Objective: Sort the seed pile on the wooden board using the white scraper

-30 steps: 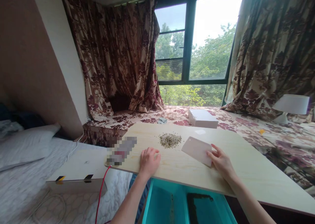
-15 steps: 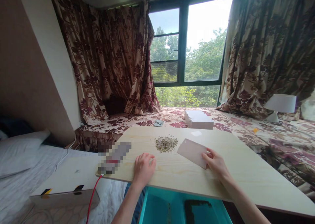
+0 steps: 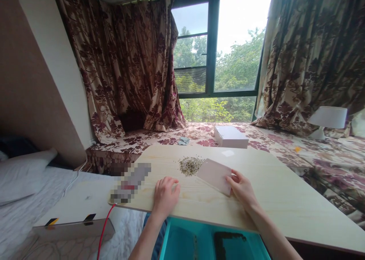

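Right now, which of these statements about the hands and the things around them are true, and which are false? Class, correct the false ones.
1. The right hand holds a thin pale card. True.
2. The left hand is gripping the white box. False: the left hand is on the wooden board; the white box is beyond it.
3. Small granules lie in a loose pile on the board. True.
4. The lamp is left of the window. False: the lamp is right of the window.
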`<state>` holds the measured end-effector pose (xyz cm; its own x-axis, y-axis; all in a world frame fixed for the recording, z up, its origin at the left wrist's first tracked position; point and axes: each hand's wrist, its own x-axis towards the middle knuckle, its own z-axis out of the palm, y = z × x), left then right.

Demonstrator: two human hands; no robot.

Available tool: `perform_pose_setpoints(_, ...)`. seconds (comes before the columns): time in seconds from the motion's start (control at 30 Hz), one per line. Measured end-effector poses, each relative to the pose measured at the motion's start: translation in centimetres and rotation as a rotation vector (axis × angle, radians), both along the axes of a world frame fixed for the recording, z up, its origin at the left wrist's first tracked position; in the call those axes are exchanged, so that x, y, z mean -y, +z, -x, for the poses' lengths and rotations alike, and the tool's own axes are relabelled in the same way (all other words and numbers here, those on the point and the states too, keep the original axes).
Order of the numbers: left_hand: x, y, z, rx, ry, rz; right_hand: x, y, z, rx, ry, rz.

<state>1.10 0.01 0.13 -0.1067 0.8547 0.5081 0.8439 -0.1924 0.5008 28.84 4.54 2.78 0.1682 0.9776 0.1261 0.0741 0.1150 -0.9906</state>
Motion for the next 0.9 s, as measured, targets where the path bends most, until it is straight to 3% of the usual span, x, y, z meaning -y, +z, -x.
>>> perform_pose_setpoints(0.4,0.2,0.2,0.0,-0.014,0.015,-0.002,0.6,0.2,0.4,0.027,0.028,-0.013)
perform_pose_setpoints(0.6,0.1,0.1,0.0,-0.022,0.016,0.007,0.3,-0.6,0.1,0.016,-0.065,-0.04)
perform_pose_setpoints(0.9,0.1,0.1,-0.1,-0.022,-0.003,-0.004,0.9,0.0,0.4,0.053,0.093,-0.072)
